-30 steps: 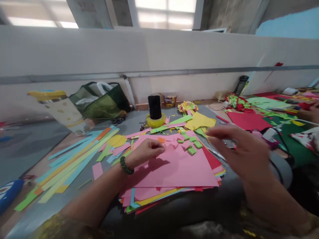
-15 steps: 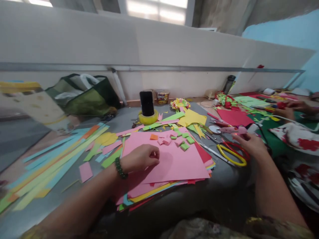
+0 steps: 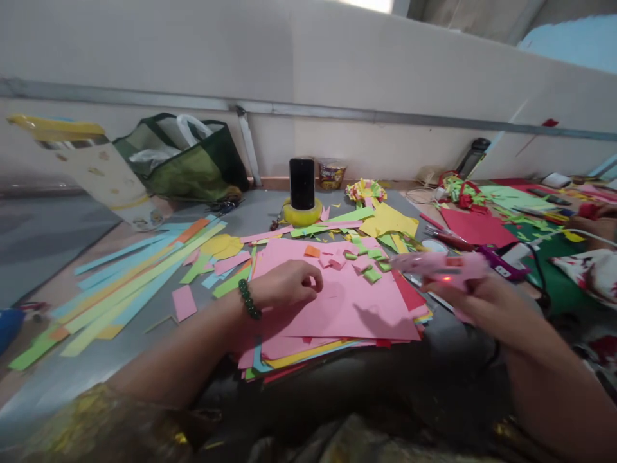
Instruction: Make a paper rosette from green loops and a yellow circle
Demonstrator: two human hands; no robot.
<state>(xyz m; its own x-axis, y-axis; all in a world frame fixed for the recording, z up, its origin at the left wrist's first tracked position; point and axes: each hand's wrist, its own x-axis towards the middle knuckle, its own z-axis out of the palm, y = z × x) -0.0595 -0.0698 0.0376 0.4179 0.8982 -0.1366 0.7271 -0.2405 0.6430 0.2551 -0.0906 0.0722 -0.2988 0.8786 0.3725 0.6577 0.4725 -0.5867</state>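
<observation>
In my right hand (image 3: 486, 299) is a pink hot glue gun (image 3: 446, 265) with a small lit red light, held above the right edge of the paper stack, its nozzle toward the left. My left hand (image 3: 286, 283), with a green bead bracelet (image 3: 248, 299) at the wrist, rests over the pink sheet (image 3: 357, 315) on top of the stack. Its fingers are curled into a pinch; whatever they hold is hidden. Small rolled green paper pieces (image 3: 372, 275), pink paper pieces (image 3: 338, 262) and an orange paper piece (image 3: 312, 251) lie on the sheet's far part.
Coloured paper strips (image 3: 130, 276) spread at the left, near a tall white cup (image 3: 103, 170) and a green bag (image 3: 202, 164). A phone (image 3: 302, 184) stands in a yellow tape roll (image 3: 303, 213). Behind the glue gun lies a purple tool (image 3: 504, 263). Another person's hand (image 3: 605, 225) shows at the far right.
My right hand has brought the glue gun left and nearer, from beside the scissors to the paper stack's edge. My left hand keeps its pinch over the sheet. The view has shifted.
</observation>
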